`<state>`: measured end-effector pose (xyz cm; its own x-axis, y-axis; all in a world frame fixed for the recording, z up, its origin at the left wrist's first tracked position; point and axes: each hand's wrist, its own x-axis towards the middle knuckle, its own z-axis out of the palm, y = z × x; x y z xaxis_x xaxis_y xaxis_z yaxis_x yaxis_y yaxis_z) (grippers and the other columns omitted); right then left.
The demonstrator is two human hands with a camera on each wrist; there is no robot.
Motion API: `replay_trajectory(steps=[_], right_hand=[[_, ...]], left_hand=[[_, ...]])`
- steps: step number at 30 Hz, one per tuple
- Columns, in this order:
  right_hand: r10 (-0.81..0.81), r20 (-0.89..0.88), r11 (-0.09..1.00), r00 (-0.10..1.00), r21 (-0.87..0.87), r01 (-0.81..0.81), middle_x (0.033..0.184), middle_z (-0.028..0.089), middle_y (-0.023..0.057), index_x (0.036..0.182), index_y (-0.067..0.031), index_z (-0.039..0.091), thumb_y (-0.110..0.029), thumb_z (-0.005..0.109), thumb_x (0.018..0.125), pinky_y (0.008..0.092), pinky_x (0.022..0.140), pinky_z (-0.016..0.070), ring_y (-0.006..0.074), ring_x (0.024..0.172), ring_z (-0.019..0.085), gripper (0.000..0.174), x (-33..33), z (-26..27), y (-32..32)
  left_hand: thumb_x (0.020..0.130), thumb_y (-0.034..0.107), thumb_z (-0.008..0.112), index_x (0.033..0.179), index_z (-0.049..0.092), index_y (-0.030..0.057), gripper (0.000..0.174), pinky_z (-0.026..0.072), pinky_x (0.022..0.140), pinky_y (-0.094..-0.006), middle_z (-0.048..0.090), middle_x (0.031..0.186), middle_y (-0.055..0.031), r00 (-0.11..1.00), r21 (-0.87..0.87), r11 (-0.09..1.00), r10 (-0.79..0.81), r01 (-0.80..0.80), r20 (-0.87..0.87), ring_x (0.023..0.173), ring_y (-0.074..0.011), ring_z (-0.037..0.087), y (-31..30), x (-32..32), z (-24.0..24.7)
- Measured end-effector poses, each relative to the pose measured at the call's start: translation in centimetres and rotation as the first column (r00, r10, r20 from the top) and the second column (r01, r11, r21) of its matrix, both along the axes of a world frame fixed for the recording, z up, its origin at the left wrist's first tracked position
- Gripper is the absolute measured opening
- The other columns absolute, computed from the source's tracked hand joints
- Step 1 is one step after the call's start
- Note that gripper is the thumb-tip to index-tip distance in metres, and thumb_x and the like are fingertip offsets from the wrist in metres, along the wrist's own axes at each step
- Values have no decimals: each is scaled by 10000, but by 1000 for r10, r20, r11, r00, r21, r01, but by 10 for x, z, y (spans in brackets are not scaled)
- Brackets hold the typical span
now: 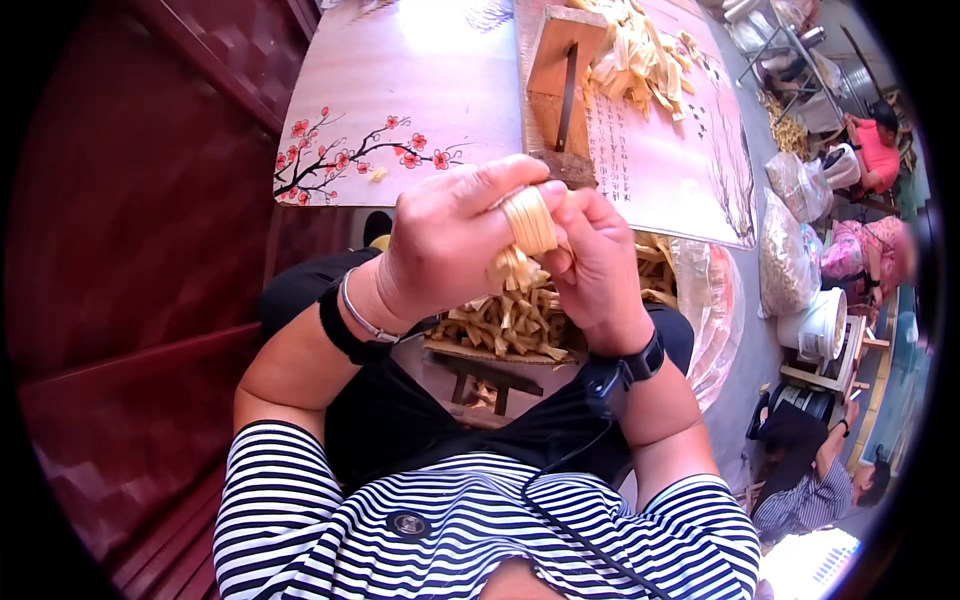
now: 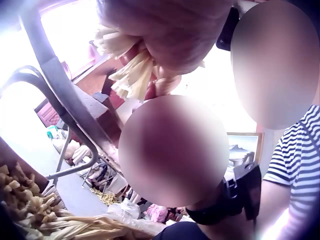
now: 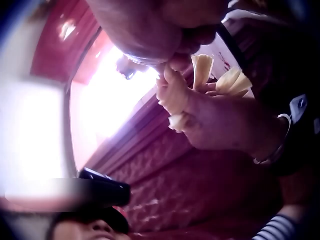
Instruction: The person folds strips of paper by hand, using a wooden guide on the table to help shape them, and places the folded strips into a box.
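Observation:
Above the lap, my left hand (image 1: 445,235) grips a bundle of flat, pale yellow strips (image 1: 530,222), with a broad band of strip running over its fingers. My right hand (image 1: 605,265) meets it from the other side, thumb and fingertips pinching the bundle's edge. Frayed strip ends (image 2: 132,75) hang out below the left hand in the left wrist view. From the right wrist, fanned ends (image 3: 202,67) stick out behind the left hand (image 3: 225,120). Beneath both hands lies a heap of knotted yellow pieces (image 1: 510,325) on a board between the knees.
A table (image 1: 400,80) with printed blossoms stands in front, bearing a wooden stand (image 1: 570,50) and loose strips (image 1: 645,65). A dark red wall (image 1: 130,250) borders the left. To the right are clear plastic bags (image 1: 790,250), a white bucket (image 1: 815,325) and seated people.

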<state>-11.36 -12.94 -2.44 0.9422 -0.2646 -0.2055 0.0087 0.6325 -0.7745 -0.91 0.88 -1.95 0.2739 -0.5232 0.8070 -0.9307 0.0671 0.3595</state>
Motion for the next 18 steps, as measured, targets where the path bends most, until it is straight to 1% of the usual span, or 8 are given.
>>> replay_trajectory(steps=[3, 4, 6, 8, 11, 12, 15, 18], right_hand=[[-114, 190, 822, 975, -532, 201, 727, 608, -11, 919, -28, 652, -184, 642, 916, 172, 512, 390, 44, 577, 516, 156, -7, 3, 2], [-67, 134, 818, 989, -560, 131, 745, 646, 35, 956, -17, 660, -171, 645, 908, 219, 519, 425, 98, 572, 568, 162, -10, 0, -4], [36, 282, 501, 959, -835, 227, 735, 644, 79, 950, -8, 652, -152, 644, 897, 260, 521, 445, 162, 577, 601, 153, -5, -4, -4], [85, 297, 222, 951, -936, 272, 721, 616, 153, 909, 3, 633, -132, 640, 877, 343, 534, 472, 284, 609, 630, 138, -1, -2, 2], [28, 239, 101, 971, -967, 235, 703, 601, 173, 876, -7, 622, -124, 628, 885, 375, 535, 473, 313, 620, 625, 117, 1, -9, 4], [-36, 103, 170, 994, -980, 107, 655, 590, 116, 850, -14, 610, -183, 571, 939, 335, 520, 452, 225, 566, 606, 195, -2, -11, 4], [59, -89, 652, 994, -751, -106, 637, 562, 24, 811, -23, 592, -256, 494, 989, 276, 512, 413, 112, 554, 538, 309, -3, -5, -2], [207, 30, 874, 978, -454, -172, 623, 490, -31, 735, -60, 540, -379, 468, 994, 227, 492, 331, 53, 546, 418, 417, -8, -10, -2]], left_hand=[[709, 31, 728, 932, 670, -18, 235, 547, 690, -317, 662, 1049, -154, 962, 114, 990, -49, 82, -268, 840, -276, 684, 1, -3, 6], [714, 11, 710, 925, 667, -20, 217, 546, 692, -316, 662, 1059, -152, 948, 199, 972, -55, 122, -314, 842, -271, 685, 4, -3, 10], [724, -37, 659, 876, 649, -33, 153, 545, 691, -316, 661, 1083, -149, 928, 313, 938, -23, 148, -371, 838, -261, 685, 8, -6, 14], [723, -35, 661, 859, 643, -36, 137, 545, 683, -321, 663, 1070, -147, 953, 300, 950, 13, 83, -303, 831, -262, 685, 6, -9, 11], [728, -37, 658, 826, 634, -38, 101, 543, 665, -318, 665, 1028, -145, 977, 275, 960, 5, 55, -213, 810, -256, 684, 5, -8, 6], [731, -37, 656, 814, 631, -37, 86, 542, 658, -315, 666, 1010, -144, 983, 266, 962, -5, 55, -185, 801, -253, 683, 5, -7, 6], [755, -25, 630, 786, 628, -45, 37, 526, 657, -282, 657, 989, -144, 919, 48, 967, -222, 251, -326, 751, -223, 668, 3, 1, 9], [815, 18, 577, 769, 629, -50, 97, 485, 619, -234, 654, 981, -140, 742, -141, 936, -342, 322, -576, 666, -148, 616, 12, 8, 22]])
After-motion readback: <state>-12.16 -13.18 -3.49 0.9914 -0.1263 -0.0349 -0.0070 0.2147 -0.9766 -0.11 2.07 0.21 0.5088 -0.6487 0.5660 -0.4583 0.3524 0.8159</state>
